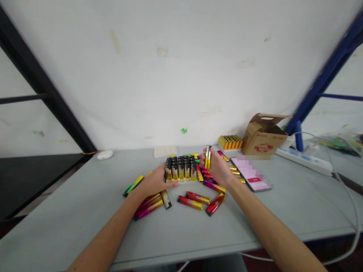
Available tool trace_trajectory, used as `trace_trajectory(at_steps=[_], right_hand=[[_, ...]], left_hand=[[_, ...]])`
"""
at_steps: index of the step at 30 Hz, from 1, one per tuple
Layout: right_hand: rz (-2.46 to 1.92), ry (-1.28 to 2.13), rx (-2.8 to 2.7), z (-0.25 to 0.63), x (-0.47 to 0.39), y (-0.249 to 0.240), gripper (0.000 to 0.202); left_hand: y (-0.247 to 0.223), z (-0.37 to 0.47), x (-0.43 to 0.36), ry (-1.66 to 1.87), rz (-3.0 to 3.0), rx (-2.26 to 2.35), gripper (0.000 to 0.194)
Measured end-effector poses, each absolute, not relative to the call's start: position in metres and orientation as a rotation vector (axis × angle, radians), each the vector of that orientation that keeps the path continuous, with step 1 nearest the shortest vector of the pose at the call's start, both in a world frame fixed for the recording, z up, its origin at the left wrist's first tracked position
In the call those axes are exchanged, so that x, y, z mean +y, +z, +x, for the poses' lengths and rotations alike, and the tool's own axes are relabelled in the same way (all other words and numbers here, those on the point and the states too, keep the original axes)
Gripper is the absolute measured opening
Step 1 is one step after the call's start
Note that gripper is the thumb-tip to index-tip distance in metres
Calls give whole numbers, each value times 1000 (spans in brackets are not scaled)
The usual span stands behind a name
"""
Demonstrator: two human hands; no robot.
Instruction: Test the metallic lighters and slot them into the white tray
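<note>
Several gold-and-silver lighters with black tops stand upright in rows in a white tray (185, 181) at the middle of the table. My left hand (154, 179) grips this tray at its left side, the thumb along the near edge. Just right of the tray, my right hand (217, 165) is closed around a gold-and-silver lighter (208, 158), held upright above the table. Loose lighters in red and gold, such as this one (190, 202), lie in front of the tray. A purple-and-gold lighter (149, 209) and a green-and-yellow lighter (134, 185) lie by my left arm.
An empty white tray (165, 151) lies near the wall. At the back right stand a tray of orange batteries or lighters (231, 142), kind unclear, and an open cardboard box (263, 136). A phone (251, 174) lies right of my right hand; a power strip (304, 160) is beyond.
</note>
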State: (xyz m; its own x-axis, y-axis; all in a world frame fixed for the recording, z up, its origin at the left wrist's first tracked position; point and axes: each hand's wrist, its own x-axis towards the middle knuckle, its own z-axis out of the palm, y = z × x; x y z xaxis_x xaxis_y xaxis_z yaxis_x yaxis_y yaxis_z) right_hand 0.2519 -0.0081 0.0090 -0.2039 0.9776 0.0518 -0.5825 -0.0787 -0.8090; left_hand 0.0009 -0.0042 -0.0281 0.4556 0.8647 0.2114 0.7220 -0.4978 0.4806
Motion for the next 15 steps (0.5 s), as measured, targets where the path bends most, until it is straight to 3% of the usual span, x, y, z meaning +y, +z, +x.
trace_trajectory(at_steps=[6, 15], right_hand=[[-714, 1247, -1134, 256, -5, 3, 33], [-718, 1159, -1537, 257, -11, 4, 27]], left_hand=[[-28, 1, -5, 626, 2381, 1376, 76], [-27, 3, -6, 655, 2379, 1354, 71]])
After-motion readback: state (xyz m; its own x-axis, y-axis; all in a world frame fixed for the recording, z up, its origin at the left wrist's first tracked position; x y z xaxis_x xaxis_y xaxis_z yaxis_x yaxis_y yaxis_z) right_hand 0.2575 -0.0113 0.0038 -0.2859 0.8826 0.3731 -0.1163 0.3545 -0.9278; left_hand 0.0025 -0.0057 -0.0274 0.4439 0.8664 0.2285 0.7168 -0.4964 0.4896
